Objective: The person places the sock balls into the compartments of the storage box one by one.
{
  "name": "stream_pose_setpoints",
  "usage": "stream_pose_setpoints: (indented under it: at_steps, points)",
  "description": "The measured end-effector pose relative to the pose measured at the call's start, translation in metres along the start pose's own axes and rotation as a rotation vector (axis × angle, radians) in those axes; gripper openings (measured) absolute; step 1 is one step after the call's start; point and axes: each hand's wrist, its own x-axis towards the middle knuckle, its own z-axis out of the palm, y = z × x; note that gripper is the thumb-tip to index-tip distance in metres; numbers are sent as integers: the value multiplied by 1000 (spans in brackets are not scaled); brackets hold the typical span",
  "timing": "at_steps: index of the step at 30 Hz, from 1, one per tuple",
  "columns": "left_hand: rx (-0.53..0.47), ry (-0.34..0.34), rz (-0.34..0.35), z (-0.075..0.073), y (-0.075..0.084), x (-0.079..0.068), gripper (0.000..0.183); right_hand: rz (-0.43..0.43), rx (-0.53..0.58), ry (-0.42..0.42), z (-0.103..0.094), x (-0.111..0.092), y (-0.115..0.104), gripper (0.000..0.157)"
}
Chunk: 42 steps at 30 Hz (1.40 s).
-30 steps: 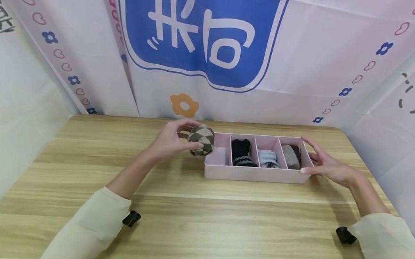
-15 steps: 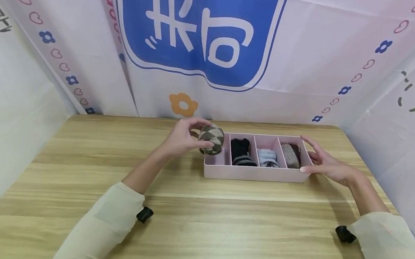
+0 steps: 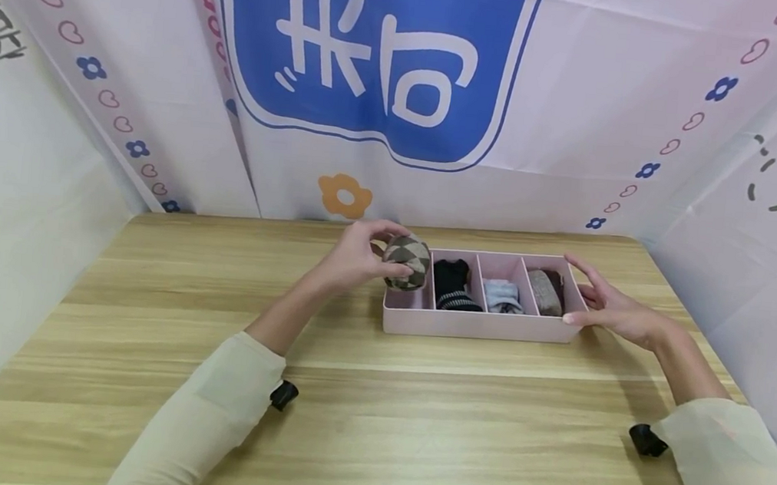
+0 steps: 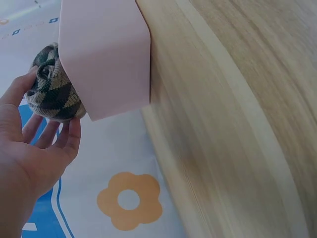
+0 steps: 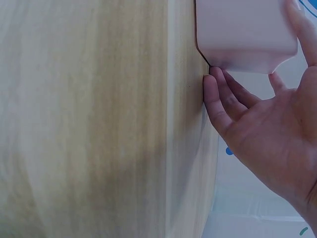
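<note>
My left hand (image 3: 361,257) pinches a rolled-up checkered sock (image 3: 407,262), brown-green and beige, between thumb and fingers. The sock is over the leftmost compartment of a pink divided box (image 3: 478,326). In the left wrist view, the rolled sock (image 4: 54,89) shows its coiled end right beside the box's end wall (image 4: 109,59). At the box's other end, my right hand (image 3: 615,308) grips the corners, thumb on the front rim and index finger at the back. The right wrist view has its lower fingers (image 5: 218,99) curled near the box's bottom edge.
Other compartments hold a black sock (image 3: 454,283) with a striped cuff, a light blue-grey sock (image 3: 503,296) and a grey-brown sock (image 3: 547,293). The box stands on a wooden table (image 3: 372,426), near the printed cloth backdrop (image 3: 540,171) behind it.
My left hand has carried the rolled sock to the right, from beside the box's left end to over its leftmost compartment. My right hand and the box have stayed put.
</note>
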Motion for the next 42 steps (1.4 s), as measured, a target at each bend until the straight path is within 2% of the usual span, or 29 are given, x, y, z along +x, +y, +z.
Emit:
stream_pose_setpoints:
  at_steps: [5,13,22,31,37,42]
  points:
    - [32,-26,-8,3,-1,3,54,2,-20,2,-1,0,0,105]
    - [154,-79,15,11,-3,8,56,0,1,1,-1,-1,1,104]
    - [177,-100,31,13,-5,10,56,-6,-10,1,-2,0,3,104]
    - [161,-116,0,15,-4,9,56,-5,6,-2,-1,-1,2,104]
    - [266,-137,34,22,-10,9,50,-12,14,1,-1,0,3,104]
    - [324,-149,32,27,-14,9,49,-12,7,4,-2,0,4,104]
